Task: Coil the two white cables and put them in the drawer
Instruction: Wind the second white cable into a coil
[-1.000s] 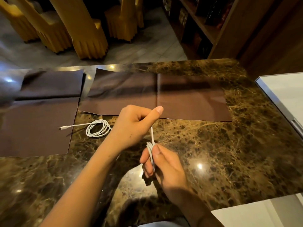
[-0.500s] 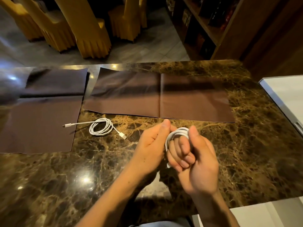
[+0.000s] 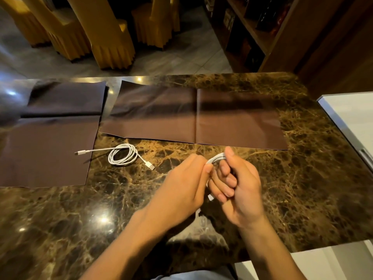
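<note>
One white cable (image 3: 122, 154) lies coiled on the brown marble table (image 3: 314, 178), left of centre, with both plug ends sticking out. The second white cable (image 3: 216, 159) is looped around the fingers of my right hand (image 3: 240, 184), held above the table's middle. My left hand (image 3: 181, 190) pinches that same loop at its left side with thumb and fingers. A white plug end hangs below my right fingers. No drawer is in view.
Two dark brown mats lie on the table: one (image 3: 193, 116) across the back, one (image 3: 46, 142) at the left. A white cabinet top (image 3: 355, 120) with a metal edge stands at the right. Yellow covered chairs (image 3: 105, 33) and a wooden shelf (image 3: 252, 27) stand beyond the table.
A second ago my left hand pulled the cable's end upward from the loops in my right hand. Now the cable is wound around my right fingers and both hands are together.
</note>
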